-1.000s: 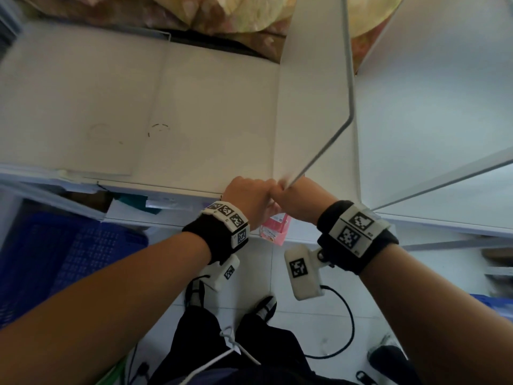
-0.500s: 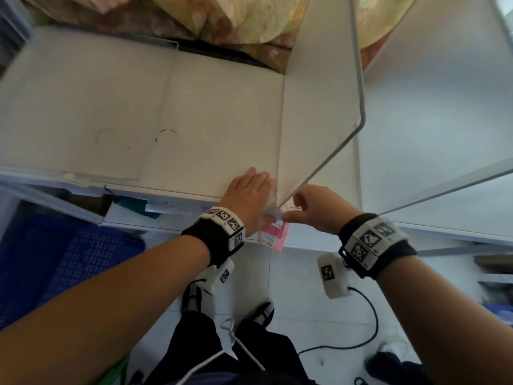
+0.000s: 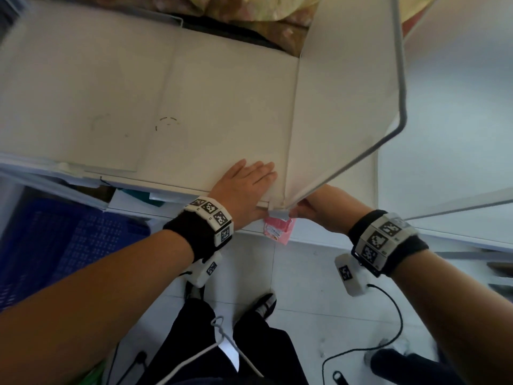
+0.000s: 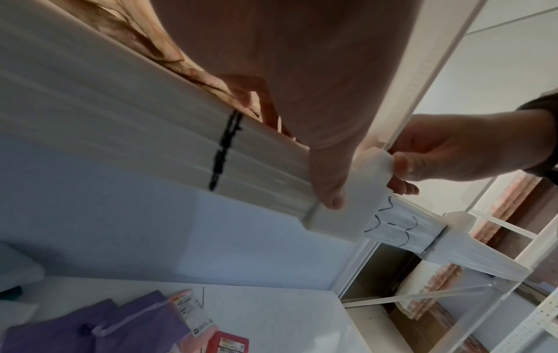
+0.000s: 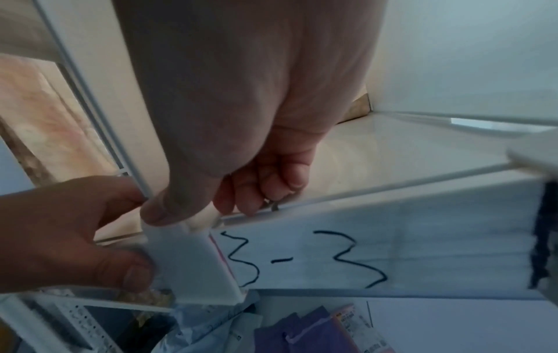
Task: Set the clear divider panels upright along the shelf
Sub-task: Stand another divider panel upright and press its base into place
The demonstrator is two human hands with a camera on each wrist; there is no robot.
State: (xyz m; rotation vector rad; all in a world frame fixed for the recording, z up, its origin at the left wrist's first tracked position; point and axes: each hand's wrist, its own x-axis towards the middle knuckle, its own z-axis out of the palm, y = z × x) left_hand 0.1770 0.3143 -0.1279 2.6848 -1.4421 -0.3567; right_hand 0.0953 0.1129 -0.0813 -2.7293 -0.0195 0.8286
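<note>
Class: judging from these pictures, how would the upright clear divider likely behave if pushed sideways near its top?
The divider looks thin yet stands straight, so probably stiff, slightly springy. Only a small clip on the shelf edge holds its front, so it may tip.

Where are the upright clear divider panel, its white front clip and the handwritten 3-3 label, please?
clear divider panel (image 3: 344,112): head view, middle of its sheet.
white front clip (image 5: 193,265): right wrist view, its flat face.
3-3 label (image 5: 302,259): right wrist view, the dash between the numerals.
</note>
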